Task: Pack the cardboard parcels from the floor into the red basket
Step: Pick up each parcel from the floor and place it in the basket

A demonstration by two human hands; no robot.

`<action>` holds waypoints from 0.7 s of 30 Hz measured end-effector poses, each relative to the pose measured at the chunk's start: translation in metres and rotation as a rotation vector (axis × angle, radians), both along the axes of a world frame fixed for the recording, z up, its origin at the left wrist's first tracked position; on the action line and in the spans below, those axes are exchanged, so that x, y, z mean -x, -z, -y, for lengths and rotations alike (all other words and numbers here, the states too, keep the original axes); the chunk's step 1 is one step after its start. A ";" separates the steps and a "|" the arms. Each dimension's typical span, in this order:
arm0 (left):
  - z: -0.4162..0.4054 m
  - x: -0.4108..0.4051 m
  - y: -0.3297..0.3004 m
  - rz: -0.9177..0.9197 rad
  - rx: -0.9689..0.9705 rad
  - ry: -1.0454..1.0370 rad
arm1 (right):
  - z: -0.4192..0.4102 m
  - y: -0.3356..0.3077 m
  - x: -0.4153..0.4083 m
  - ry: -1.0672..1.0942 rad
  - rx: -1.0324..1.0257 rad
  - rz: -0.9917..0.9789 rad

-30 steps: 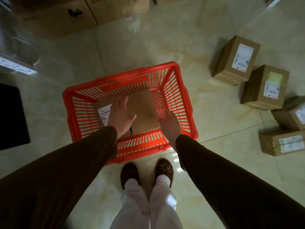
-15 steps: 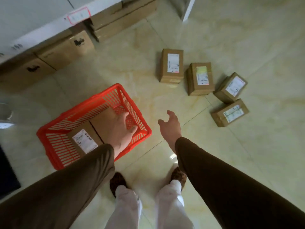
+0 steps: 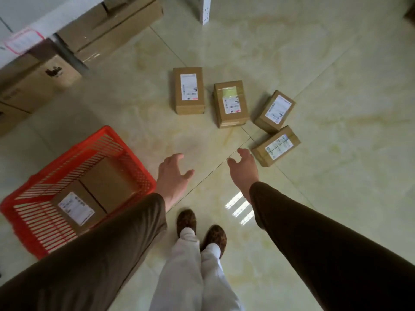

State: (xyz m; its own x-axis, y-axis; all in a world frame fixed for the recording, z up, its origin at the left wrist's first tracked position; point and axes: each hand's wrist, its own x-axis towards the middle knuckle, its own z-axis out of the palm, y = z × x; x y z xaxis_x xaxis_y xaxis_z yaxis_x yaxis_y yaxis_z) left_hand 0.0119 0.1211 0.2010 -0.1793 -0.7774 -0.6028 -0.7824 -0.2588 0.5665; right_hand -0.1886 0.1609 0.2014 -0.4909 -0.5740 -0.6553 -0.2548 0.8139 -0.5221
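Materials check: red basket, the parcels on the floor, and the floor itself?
Red basket: looks like moulded plastic, slotted lattice walls, slight sheen.
Parcels, e.g. the nearest one: matte brown cardboard, white printed labels, clear tape.
Floor: probably glazed ceramic or polished stone tile; glossy, grout lines, mirrored window glare.

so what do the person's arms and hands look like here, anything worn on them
Both arms are covered by long, plain dark brown sleeves that end at the wrists, with no visible markings. The left hand and right hand are bare: no gloves, and no rings, watch or bracelets that can be made out.
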 end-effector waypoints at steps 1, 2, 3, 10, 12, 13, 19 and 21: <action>0.002 0.008 0.000 -0.002 -0.001 0.011 | 0.002 0.001 0.007 0.016 -0.002 0.007; 0.004 0.017 0.001 -0.004 -0.003 0.025 | 0.003 0.001 0.013 0.027 -0.002 0.014; 0.007 0.025 0.001 -0.004 -0.008 0.041 | 0.005 0.002 0.019 0.033 0.001 0.022; 0.012 0.072 0.006 0.041 -0.027 0.108 | -0.001 0.011 0.067 0.085 0.027 0.042; 0.009 0.091 0.007 0.049 -0.050 0.114 | -0.009 0.017 0.085 0.090 0.016 0.063; 0.008 0.102 0.008 0.054 -0.054 0.119 | -0.012 0.021 0.096 0.089 0.013 0.068; -0.003 0.168 0.025 0.075 -0.082 0.069 | -0.023 0.034 0.176 0.081 0.001 0.100; -0.008 0.192 0.031 0.057 -0.104 0.029 | -0.027 0.038 0.205 0.095 0.003 0.111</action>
State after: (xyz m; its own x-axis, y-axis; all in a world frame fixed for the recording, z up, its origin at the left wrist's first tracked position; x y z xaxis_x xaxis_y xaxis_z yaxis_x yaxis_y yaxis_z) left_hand -0.1805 0.1288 0.1697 -0.1642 -0.7049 -0.6900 -0.8204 -0.2909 0.4923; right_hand -0.3941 0.1874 0.1637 -0.4673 -0.5307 -0.7071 -0.1174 0.8300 -0.5453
